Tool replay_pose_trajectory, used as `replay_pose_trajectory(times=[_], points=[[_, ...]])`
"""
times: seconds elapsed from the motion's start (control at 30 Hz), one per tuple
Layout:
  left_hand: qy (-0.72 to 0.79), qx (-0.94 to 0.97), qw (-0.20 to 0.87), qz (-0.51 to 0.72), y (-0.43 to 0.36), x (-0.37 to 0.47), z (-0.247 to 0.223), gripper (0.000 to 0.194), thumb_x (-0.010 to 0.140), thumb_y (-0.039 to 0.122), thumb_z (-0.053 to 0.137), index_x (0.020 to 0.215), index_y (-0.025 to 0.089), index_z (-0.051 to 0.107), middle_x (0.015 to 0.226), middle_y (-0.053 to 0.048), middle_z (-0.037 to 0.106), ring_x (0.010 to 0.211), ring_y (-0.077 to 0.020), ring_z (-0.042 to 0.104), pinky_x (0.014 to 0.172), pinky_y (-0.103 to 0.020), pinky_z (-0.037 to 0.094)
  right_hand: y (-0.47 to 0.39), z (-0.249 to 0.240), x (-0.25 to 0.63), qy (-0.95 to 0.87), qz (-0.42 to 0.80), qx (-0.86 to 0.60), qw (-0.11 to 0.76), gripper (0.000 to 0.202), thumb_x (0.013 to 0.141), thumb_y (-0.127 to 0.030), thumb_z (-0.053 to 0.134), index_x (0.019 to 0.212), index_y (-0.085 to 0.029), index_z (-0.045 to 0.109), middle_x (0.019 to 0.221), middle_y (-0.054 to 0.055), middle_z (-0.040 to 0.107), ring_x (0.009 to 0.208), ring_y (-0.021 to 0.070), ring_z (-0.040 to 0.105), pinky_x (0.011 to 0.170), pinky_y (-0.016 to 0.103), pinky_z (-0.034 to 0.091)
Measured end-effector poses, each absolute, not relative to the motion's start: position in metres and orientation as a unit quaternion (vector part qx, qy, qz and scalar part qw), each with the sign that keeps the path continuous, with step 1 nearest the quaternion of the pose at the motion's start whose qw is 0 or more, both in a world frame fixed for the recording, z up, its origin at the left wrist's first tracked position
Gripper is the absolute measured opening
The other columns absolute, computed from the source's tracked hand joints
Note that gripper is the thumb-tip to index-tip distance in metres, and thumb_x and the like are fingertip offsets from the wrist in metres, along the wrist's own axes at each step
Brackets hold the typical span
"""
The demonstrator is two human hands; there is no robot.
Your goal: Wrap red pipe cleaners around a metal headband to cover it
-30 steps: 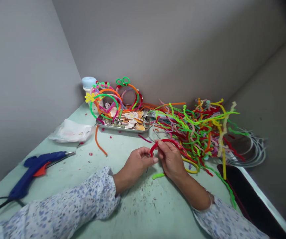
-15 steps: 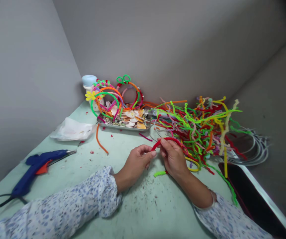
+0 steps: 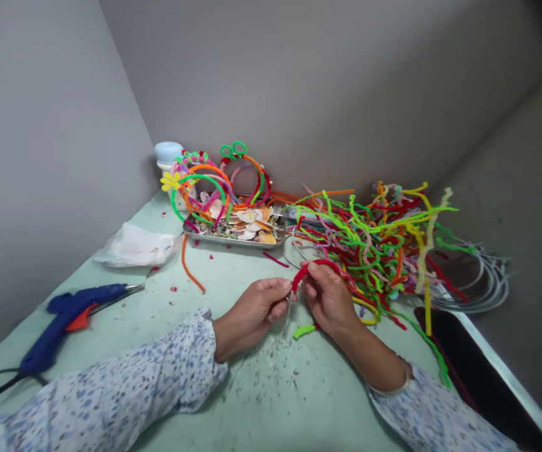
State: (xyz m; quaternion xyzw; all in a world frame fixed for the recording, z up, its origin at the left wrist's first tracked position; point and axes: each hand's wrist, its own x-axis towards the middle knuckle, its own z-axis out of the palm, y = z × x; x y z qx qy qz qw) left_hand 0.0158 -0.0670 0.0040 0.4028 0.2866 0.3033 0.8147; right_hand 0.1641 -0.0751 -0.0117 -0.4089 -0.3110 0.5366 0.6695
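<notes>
Between my two hands runs a red pipe cleaner (image 3: pixel 301 274), bent in an arc and seemingly wound round a thin hoop. Thumb and fingers of my left hand (image 3: pixel 256 309) pinch its near end. A thin pale wire (image 3: pixel 289 312) pokes out below those fingertips. My right hand (image 3: pixel 331 299) grips the red arc just to the right, fingers closed. Below the right hand, a short bright green pipe cleaner end (image 3: pixel 304 331) shows beside a bit of red; where it leads is hidden by the hand.
A tangled heap of coloured pipe cleaners (image 3: pixel 369 235) lies behind my right hand. A metal tray (image 3: pixel 233 240) of shells stands at the back, decorated headbands (image 3: pixel 205 179) over it. At left are a blue glue gun (image 3: pixel 70 314) and a plastic bag (image 3: pixel 136 245); at right, a dark phone-like slab (image 3: pixel 473 370).
My left hand has shifted slightly, its fingers curling more tightly by the red end. The pale wire now shows below its fingertips. My right hand stays almost in place.
</notes>
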Motion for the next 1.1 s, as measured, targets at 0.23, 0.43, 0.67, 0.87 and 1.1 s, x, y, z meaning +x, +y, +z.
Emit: replay_pose_trajectory(times=[0.23,0.43,0.67,0.87,1.1], points=[[0.229,0.276,0.896,0.262,-0.066,0.014,0.003,0.011,0.081,0.021,0.061,0.084,0.01,0.059,0.073,0.0,0.053,0.042,0.0014,0.024,0.039,-0.015,0.016,-0.077,-0.011,0.164,-0.31,0.567,-0.404,0.648,0.023,0.071,-0.041,0.071,0.08,-0.019,0.068,0.044,-0.008,0.04,0.04,0.0075,0.035,0.041,0.02,0.034],[0.202,0.226,0.924,0.234,-0.07,0.012,0.006,0.011,0.084,0.019,0.057,0.09,0.011,0.061,0.075,0.0,0.052,0.04,0.002,0.024,0.037,-0.012,0.02,-0.079,-0.008,0.162,-0.308,0.604,-0.382,0.628,0.024,0.07,-0.042,0.071,0.078,-0.02,0.065,0.043,-0.008,0.042,0.039,0.0082,0.037,0.04,0.021,0.034],[0.224,0.285,0.891,0.273,-0.07,0.016,0.006,0.016,0.083,0.027,0.059,0.085,0.012,0.059,0.069,0.003,0.05,0.039,0.0016,0.026,0.037,-0.013,0.019,-0.076,-0.01,0.164,-0.295,0.606,-0.378,0.634,0.025,0.071,-0.043,0.071,0.081,-0.02,0.066,0.042,-0.009,0.04,0.039,0.0079,0.034,0.04,0.021,0.031],[0.345,0.433,0.731,0.399,-0.071,0.017,0.011,0.02,0.078,0.033,0.062,0.086,0.016,0.055,0.076,0.002,0.058,0.045,-0.0021,0.042,0.043,-0.017,0.029,-0.071,-0.012,0.168,-0.28,0.549,-0.399,0.679,0.022,0.071,-0.039,0.072,0.081,-0.02,0.067,0.049,-0.007,0.046,0.042,0.0062,0.034,0.04,0.019,0.026],[0.427,0.581,0.554,0.416,-0.078,0.017,0.006,0.025,0.079,0.036,0.061,0.095,0.018,0.061,0.063,0.003,0.057,0.053,-0.0087,0.048,0.052,-0.02,0.039,-0.073,-0.011,0.166,-0.306,0.514,-0.415,0.685,0.021,0.075,-0.037,0.07,0.083,-0.017,0.071,0.048,-0.006,0.045,0.044,0.0056,0.035,0.042,0.019,0.024]])
